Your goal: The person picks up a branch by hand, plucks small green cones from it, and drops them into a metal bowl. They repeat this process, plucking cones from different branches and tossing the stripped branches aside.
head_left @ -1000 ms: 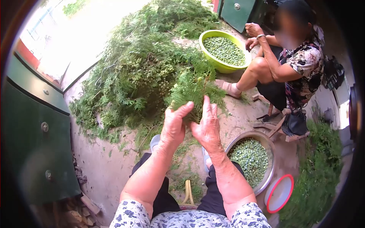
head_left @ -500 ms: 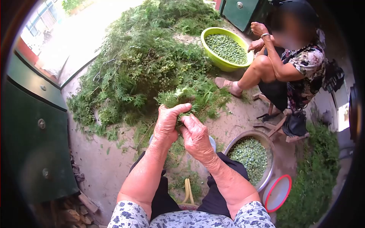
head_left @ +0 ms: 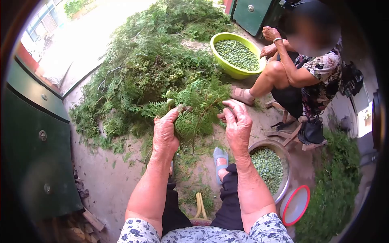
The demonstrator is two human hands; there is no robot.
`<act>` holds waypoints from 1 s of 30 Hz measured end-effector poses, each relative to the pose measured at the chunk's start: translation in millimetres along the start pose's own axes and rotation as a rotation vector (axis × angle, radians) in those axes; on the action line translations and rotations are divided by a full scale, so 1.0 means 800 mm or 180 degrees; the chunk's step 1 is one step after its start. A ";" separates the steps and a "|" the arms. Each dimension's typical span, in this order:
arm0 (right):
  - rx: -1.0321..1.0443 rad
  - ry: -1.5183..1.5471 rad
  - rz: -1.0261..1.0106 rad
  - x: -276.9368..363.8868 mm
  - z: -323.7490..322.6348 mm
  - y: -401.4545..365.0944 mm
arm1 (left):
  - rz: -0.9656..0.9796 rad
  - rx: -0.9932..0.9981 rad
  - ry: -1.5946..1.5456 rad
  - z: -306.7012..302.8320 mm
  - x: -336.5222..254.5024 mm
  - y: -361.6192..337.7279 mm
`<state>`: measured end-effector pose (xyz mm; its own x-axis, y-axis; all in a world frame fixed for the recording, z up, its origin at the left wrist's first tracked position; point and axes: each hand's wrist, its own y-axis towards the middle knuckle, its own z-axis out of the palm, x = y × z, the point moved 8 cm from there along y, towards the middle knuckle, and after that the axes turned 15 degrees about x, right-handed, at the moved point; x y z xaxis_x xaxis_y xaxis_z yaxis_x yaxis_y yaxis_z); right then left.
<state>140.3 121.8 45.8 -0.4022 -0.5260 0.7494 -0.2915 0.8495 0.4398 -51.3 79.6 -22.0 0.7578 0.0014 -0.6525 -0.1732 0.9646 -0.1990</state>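
Note:
My left hand is closed on a leafy green sprig, which spreads out between my two hands. A pale green cone shows just above the fingertips. Facing it, my right hand is raised at the right edge of the sprig, its thumb and fingers drawn together; what they hold, if anything, is too small to name. Behind both hands lies a large heap of green branches with clusters of small cones. A metal basin of green cones stands right of my right forearm.
A yellow-green basin of cones stands beside another person, seated on a wooden stool. A red-rimmed bowl leans near the metal basin. More greenery lies at right, green cabinets at left.
My hands have moved apart, the left one to the left and the right one to the right. The sprig is now spread open between them. My right foot has come into view.

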 end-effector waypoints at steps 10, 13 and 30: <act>0.0556 0.1018 0.1005 -0.027 0.040 0.011 | 0.0106 0.0295 0.0286 0.012 -0.004 -0.005; 0.0316 0.1644 0.0991 -0.037 0.040 0.008 | 0.0120 0.0225 0.0280 0.018 -0.009 -0.009; 0.0161 0.4468 0.0349 -0.051 -0.005 0.026 | 0.0064 0.0653 0.1959 0.033 0.003 -0.019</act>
<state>154.0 161.4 26.5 0.7549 0.0463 0.6541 -0.3582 0.8647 0.3521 -30.4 72.2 -1.5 0.2460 -0.0727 -0.9665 -0.0137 0.9968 -0.0785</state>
